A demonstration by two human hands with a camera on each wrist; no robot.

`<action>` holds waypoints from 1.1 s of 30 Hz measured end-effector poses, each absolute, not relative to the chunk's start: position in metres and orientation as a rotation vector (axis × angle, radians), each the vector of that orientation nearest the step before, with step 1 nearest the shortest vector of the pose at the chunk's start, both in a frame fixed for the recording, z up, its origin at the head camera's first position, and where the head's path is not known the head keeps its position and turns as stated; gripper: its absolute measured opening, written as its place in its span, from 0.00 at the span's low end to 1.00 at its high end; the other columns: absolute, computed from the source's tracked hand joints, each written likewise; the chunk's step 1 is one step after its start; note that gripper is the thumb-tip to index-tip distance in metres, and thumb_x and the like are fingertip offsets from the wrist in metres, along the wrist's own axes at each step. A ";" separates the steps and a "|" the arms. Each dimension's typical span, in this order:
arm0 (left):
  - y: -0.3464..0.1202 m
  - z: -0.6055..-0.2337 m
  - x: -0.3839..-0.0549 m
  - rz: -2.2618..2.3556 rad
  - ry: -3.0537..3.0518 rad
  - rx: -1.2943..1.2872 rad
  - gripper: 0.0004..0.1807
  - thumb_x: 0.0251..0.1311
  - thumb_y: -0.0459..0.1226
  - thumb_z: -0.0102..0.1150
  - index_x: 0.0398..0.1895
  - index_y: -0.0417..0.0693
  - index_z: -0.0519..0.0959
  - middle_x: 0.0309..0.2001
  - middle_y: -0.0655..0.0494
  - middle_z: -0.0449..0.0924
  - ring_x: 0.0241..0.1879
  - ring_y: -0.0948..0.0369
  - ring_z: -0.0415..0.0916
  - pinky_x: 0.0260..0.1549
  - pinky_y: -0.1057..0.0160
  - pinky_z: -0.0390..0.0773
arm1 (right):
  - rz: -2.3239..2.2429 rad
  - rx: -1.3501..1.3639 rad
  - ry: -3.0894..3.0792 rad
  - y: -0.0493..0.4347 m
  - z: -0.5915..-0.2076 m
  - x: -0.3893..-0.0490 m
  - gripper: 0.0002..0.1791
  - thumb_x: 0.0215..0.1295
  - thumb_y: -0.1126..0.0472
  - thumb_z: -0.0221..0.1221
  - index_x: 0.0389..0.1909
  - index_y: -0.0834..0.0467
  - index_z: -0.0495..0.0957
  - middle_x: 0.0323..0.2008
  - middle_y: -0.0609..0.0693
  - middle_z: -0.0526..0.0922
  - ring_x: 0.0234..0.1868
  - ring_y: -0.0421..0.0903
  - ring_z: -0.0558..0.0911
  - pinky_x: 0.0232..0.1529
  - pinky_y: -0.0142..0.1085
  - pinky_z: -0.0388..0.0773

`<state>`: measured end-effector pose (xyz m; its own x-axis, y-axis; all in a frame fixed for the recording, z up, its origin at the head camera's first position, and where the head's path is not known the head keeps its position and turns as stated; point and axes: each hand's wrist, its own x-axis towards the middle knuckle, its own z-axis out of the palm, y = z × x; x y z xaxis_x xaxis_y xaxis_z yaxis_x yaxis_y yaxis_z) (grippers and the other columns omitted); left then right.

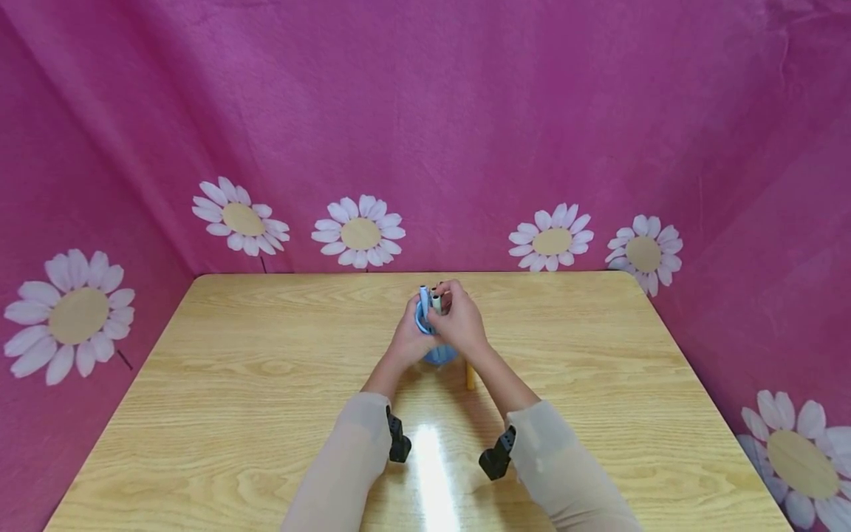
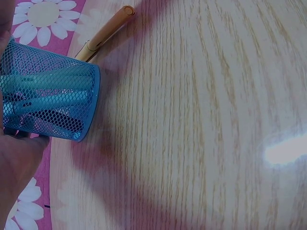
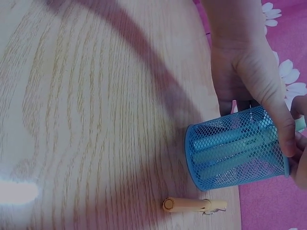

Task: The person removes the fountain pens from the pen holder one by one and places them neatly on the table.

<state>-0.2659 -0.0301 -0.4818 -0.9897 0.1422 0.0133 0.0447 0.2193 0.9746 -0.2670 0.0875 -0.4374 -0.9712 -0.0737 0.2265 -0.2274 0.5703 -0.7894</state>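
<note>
A blue mesh pen cup (image 1: 440,355) with several pens in it is between the two hands near the middle of the table. The left hand (image 1: 408,336) grips the cup's side, its thumb on the mesh in the right wrist view. At the cup's mouth, the right hand (image 1: 463,324) pinches a pale green marker (image 1: 436,303) between thumb and fingers. A light blue marker (image 1: 424,297) sticks up beside it. Through the mesh cup (image 3: 235,148), more pens show. On the table to the right of the cup lies an orange marker (image 3: 184,205) with a clip.
The wooden table (image 1: 266,355) has a glossy surface with a bright reflection near its front. A pink curtain (image 1: 425,133) with white daisies stands behind it and along both sides. Small black cameras (image 1: 399,442) are strapped at the sleeve cuffs.
</note>
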 end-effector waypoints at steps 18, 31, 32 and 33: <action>-0.031 -0.479 -0.265 1.861 2.377 0.150 0.52 0.45 0.35 0.71 0.72 0.50 0.48 0.68 0.47 0.61 0.67 0.53 0.59 0.67 0.52 0.57 | 1.258 0.362 -2.842 0.093 -0.432 -0.266 0.13 0.55 0.59 0.61 0.41 0.60 0.77 0.31 0.52 0.81 0.34 0.46 0.77 0.36 0.36 0.75; -0.032 -0.482 -0.267 1.877 2.363 0.165 0.51 0.47 0.36 0.70 0.71 0.50 0.48 0.68 0.48 0.62 0.67 0.54 0.60 0.66 0.53 0.60 | 1.320 0.426 -2.831 0.096 -0.433 -0.268 0.14 0.58 0.59 0.60 0.43 0.62 0.77 0.36 0.55 0.82 0.39 0.48 0.80 0.43 0.40 0.78; -0.032 -0.481 -0.267 1.881 2.359 0.165 0.51 0.46 0.35 0.70 0.71 0.50 0.49 0.68 0.48 0.62 0.67 0.54 0.60 0.66 0.53 0.60 | 1.335 0.431 -2.822 0.096 -0.433 -0.268 0.14 0.58 0.59 0.60 0.43 0.62 0.77 0.37 0.55 0.82 0.40 0.48 0.80 0.43 0.40 0.78; -0.031 -0.481 -0.266 1.891 2.351 0.170 0.51 0.46 0.35 0.70 0.71 0.49 0.49 0.68 0.48 0.62 0.66 0.54 0.60 0.66 0.53 0.60 | 1.353 0.433 -2.810 0.096 -0.433 -0.268 0.14 0.58 0.60 0.59 0.43 0.62 0.77 0.37 0.55 0.82 0.40 0.48 0.80 0.43 0.39 0.78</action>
<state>-0.2662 -0.0314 -0.4807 -0.9865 0.1620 -0.0226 0.0126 0.2133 0.9769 -0.2683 0.0964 -0.4325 -0.9622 -0.2484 0.1113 -0.2420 0.5930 -0.7680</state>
